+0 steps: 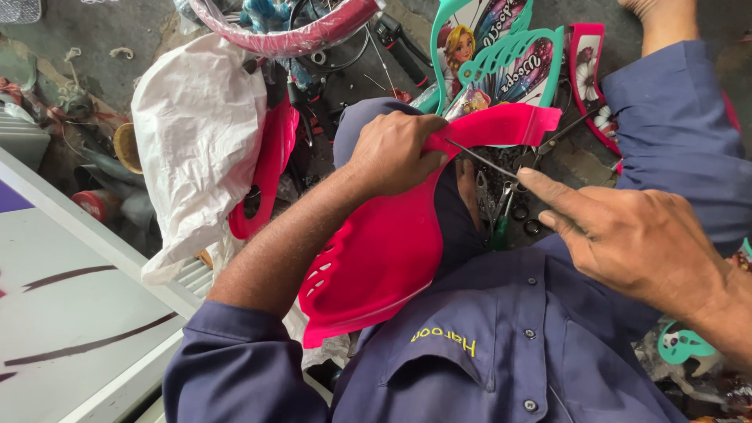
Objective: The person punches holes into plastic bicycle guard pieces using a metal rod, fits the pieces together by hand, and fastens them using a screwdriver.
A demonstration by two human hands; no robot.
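Left hand (395, 153) grips the upper edge of a curved pink plastic panel (376, 258) resting across the person's lap. Right hand (634, 239) pinches a thin metal rod (482, 159), its tip touching the panel's edge. Teal-and-pink decorated plastic panels (501, 59) lie on the floor beyond.

Plastic bag (196, 133) left of fender (376, 251).

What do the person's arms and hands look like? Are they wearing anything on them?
Both hands are bare: no gloves, rings or watch show on the left hand or the right hand. The left sleeve is dark blue cloth, pushed up past the elbow, so the forearm is uncovered. It matches the dark blue buttoned work shirt, which has yellow stitching on its pocket flap.
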